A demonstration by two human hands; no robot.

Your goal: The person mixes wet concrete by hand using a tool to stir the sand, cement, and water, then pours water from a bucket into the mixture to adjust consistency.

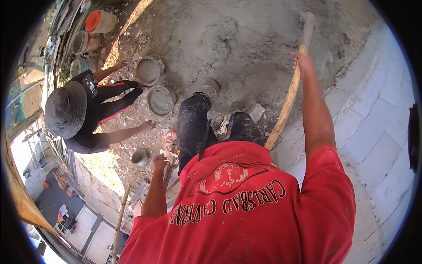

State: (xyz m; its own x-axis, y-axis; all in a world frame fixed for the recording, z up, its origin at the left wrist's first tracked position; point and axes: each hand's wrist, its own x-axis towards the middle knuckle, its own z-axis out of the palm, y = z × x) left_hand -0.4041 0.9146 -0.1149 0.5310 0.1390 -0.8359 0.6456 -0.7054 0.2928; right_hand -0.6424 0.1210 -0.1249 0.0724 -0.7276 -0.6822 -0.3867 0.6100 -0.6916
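My right hand (pixel 301 60) is closed around a long wooden handle (pixel 285 108) that runs up to a mortar-caked tool head (pixel 307 20) resting in a large heap of wet grey mortar (pixel 237 39). My left hand (pixel 159 162) is curled into a fist by my hip, next to a short wooden stick (pixel 167 176); I cannot see anything inside it. My mortar-spattered dark trousers and boots (pixel 195 119) stand at the near edge of the heap. I wear a red shirt.
A crouching person in a black hat (pixel 66 110) reaches toward two round pans of mortar (pixel 149 70) (pixel 161 100). A small bucket (pixel 140 157) sits near my left hand. Buckets (pixel 99 21) stand at top left. A grey block wall (pixel 373 114) runs along the right.
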